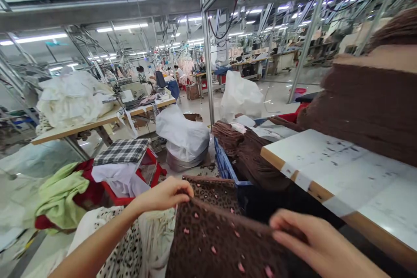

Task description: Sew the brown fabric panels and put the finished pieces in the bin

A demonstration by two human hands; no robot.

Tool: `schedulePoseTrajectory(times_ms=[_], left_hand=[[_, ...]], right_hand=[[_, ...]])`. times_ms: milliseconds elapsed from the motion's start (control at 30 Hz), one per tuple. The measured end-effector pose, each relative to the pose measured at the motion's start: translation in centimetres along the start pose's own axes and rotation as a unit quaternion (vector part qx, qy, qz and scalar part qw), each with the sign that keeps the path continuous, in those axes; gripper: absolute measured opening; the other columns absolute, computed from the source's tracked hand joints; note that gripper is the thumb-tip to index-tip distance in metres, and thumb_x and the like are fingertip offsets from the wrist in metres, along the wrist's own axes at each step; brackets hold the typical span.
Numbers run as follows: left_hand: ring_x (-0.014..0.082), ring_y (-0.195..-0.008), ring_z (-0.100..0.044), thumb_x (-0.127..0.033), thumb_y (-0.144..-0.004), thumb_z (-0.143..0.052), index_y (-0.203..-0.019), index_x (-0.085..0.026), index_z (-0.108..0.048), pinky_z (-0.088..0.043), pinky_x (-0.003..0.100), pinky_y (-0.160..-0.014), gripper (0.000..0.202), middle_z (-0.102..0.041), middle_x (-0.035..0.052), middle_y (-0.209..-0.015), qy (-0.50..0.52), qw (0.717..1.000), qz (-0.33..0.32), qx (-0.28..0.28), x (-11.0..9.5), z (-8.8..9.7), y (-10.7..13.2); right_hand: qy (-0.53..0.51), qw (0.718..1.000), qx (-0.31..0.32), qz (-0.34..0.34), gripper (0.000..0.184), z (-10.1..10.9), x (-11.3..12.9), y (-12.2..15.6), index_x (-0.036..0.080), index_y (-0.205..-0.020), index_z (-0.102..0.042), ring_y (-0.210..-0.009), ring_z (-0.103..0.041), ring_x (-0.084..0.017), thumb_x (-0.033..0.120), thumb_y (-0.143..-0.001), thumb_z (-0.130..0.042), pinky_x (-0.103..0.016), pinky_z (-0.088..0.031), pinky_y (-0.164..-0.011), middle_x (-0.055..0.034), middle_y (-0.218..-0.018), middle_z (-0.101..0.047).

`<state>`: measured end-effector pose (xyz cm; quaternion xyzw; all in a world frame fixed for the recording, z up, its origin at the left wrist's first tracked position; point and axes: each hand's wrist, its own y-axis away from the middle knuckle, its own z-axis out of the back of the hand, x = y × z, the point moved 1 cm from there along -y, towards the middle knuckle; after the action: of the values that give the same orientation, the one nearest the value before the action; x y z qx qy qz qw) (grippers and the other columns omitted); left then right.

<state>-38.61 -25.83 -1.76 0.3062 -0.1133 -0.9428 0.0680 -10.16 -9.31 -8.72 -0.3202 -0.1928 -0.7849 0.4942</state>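
Note:
A dark brown leopard-print cloth with pink spots hangs stretched between my two hands. My left hand pinches its bound top edge at the left corner. At the right end of the same edge, my right hand has its fingers closed on the cloth, slightly blurred. Behind the edge shows another part of leopard-print fabric; whether it belongs to the same piece I cannot tell. The lower part of the cloth runs out of view.
To the right stands a white-topped table with a tall brown fabric stack. A blue crate holds brown cloth. At left are a red stool with a checked cover, green cloth and a spotted white fabric. White sacks stand ahead.

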Motion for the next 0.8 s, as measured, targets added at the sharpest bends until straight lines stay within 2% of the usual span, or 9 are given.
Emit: schedulePoseTrajectory(times_ms=[67,167,233,333,500,600,700,800], left_hand=[[0.0115,-0.076,-0.059,-0.026,-0.088,-0.053,-0.096,-0.012,-0.059,-0.051,0.026,-0.070,0.017,-0.061,0.0026,-0.086,-0.012,0.999,0.036,-0.012,3.4,0.4,-2.4],[0.0175,-0.091,-0.059,-0.033,-0.089,-0.052,-0.111,-0.012,-0.054,-0.052,0.037,-0.078,0.030,-0.058,0.0075,-0.107,-0.026,0.996,0.080,-0.018,7.4,0.4,-5.7],[0.0193,-0.096,-0.058,-0.033,-0.089,-0.052,-0.114,-0.013,-0.053,-0.051,0.039,-0.081,0.032,-0.057,0.0081,-0.112,-0.034,0.995,0.090,-0.025,9.2,0.0,-7.3],[0.0201,-0.098,-0.058,-0.034,-0.089,-0.052,-0.113,-0.013,-0.053,-0.051,0.040,-0.082,0.032,-0.057,0.0078,-0.112,-0.043,0.994,0.089,-0.039,10.8,-0.8,-8.4],[0.0191,-0.096,-0.058,-0.034,-0.089,-0.052,-0.112,-0.014,-0.054,-0.051,0.039,-0.082,0.031,-0.057,0.0079,-0.112,-0.069,0.992,0.076,-0.079,11.8,-1.2,-8.3],[0.0183,-0.097,-0.058,-0.031,-0.089,-0.052,-0.110,-0.014,-0.055,-0.050,0.039,-0.084,0.027,-0.058,0.0078,-0.110,-0.102,0.985,0.047,-0.134,11.0,-1.0,-7.9],[0.0202,-0.107,-0.053,-0.017,-0.088,-0.044,-0.104,-0.018,-0.058,-0.043,0.043,-0.096,0.021,-0.058,0.0084,-0.112,-0.133,0.967,-0.014,-0.217,8.2,-1.0,-8.3],[0.0221,-0.107,-0.054,-0.013,-0.085,-0.038,-0.101,-0.020,-0.059,-0.045,0.043,-0.093,0.028,-0.059,0.0094,-0.111,-0.142,0.946,-0.114,-0.268,2.9,-1.4,-10.2]], right_hand=[[0.018,1.000,0.013,-0.020,0.011,-0.9,0.1,-5.3,0.015,-0.077,-0.055,-0.069,-0.053,-0.012,0.016,-0.088,-0.055,-0.027,-0.046,-0.068,0.0027,-0.071,-0.053],[0.043,0.998,-0.003,-0.050,0.007,-2.1,-1.4,-12.0,0.013,-0.082,-0.056,-0.076,-0.055,-0.013,0.017,-0.088,-0.057,-0.032,-0.047,-0.076,0.0011,-0.078,-0.055],[0.052,0.997,-0.002,-0.064,0.009,-2.9,-2.9,-14.5,0.013,-0.085,-0.057,-0.078,-0.056,-0.014,0.021,-0.089,-0.058,-0.034,-0.047,-0.077,-0.0001,-0.082,-0.056],[0.051,0.996,-0.001,-0.068,0.010,-3.7,-4.7,-15.8,0.014,-0.087,-0.058,-0.081,-0.056,-0.015,0.024,-0.090,-0.058,-0.034,-0.048,-0.078,-0.0011,-0.085,-0.057],[0.029,0.997,-0.042,-0.052,0.010,-5.0,-5.4,-15.5,0.014,-0.094,-0.058,-0.085,-0.056,-0.016,0.023,-0.091,-0.056,-0.036,-0.048,-0.080,-0.0026,-0.091,-0.057],[0.031,0.994,-0.102,-0.025,0.018,-5.2,-4.8,-13.4,0.014,-0.106,-0.055,-0.099,-0.053,-0.020,0.016,-0.088,-0.056,-0.041,-0.046,-0.087,-0.0059,-0.106,-0.054],[0.058,0.986,-0.155,0.029,0.027,-4.0,-2.9,-9.0,0.015,-0.110,-0.053,-0.101,-0.052,-0.021,0.007,-0.084,-0.056,-0.041,-0.047,-0.087,-0.0064,-0.109,-0.053],[0.102,0.965,-0.207,0.126,0.029,-0.9,0.1,-3.6,0.017,-0.109,-0.052,-0.089,-0.056,-0.016,0.005,-0.082,-0.052,-0.031,-0.051,-0.075,-0.0038,-0.103,-0.055]])
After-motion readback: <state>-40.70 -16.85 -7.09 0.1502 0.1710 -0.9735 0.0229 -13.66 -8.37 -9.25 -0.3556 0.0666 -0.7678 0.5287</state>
